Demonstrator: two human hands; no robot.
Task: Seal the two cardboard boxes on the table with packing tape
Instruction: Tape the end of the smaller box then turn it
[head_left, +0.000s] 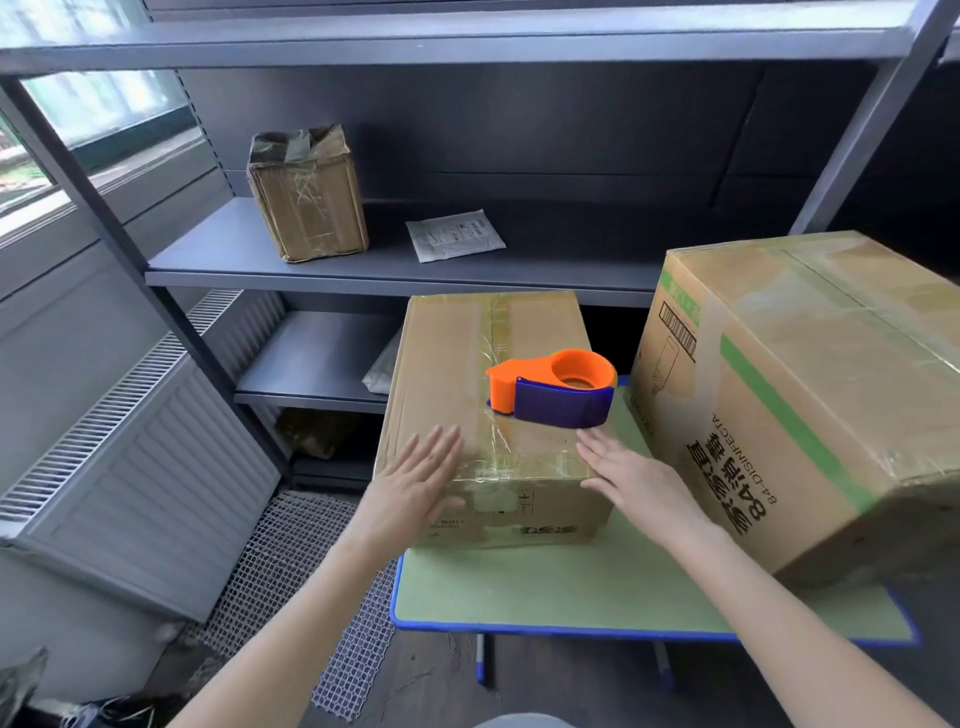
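Smaller cardboard box (447, 364) sits on the left part of the green table (571, 587), long side running near to far. Flaps are down, so contents can't be seen. Glossy tape shows along its centre seam & across the near top edge; it looks sealed or close to it, imo. Left hand (415, 488) lies flat on the near-left top edge, fingers straight & slightly spread, thumb down the near face, holding nothing. Right hand (634, 483) is flat on the near-right corner, fingers straight & close together, also holding nothing. Tape dispenser (553, 387), orange w/ a blue body, rests on the box top just beyond those fingertips. Larger box (810, 395) stands on the right, just beside the smaller one. It is closed too, w/ clear tape across its top; contents hidden.

Handling, prob.: corrugated card is stiff & the walls take a squeeze, but taped patches are slick. Grip bare card at the side walls or under the bottom edges. Weight: can't tell. Dispenser is hard plastic, likely light; take it by the blue body, away from the orange nose.

Far side: shelf unit (571, 249) w/ a third box (306, 197), taped, & a paper packet (454, 235).
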